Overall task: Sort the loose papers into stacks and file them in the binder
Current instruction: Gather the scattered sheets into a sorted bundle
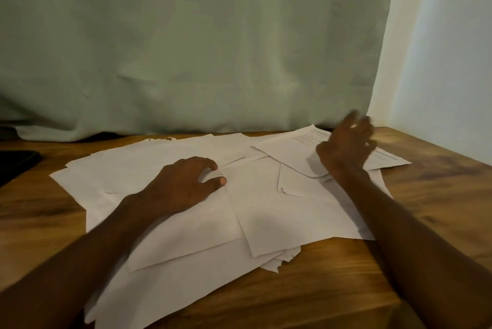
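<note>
- Left hand (183, 185) is lying palm down on the loose papers (266, 211), its fingers spread and bent a little at the tips, thumb apart from them; it is pressing on the sheets and gripping none.
- Right hand (346, 142) is hanging just above the far right of the pile, blurred, its fingers loosely apart; whether it is touching the printed sheet (306, 142) under it I cannot tell.
- Loose papers are lying in a disordered, overlapping heap across the middle of the wooden table (439, 177), mostly blank white, some with ragged or torn edges at the near side; the printed sheet is sitting on top at the far right, skewed, with lines of text near its far end.
- Bare wood is showing on the right of the heap, along the near edge and at the left; a green curtain (186, 49) is hanging right behind the table's far edge.
- Something dark and flat (16, 166) is lying at the table's left edge, apart from the papers.
</note>
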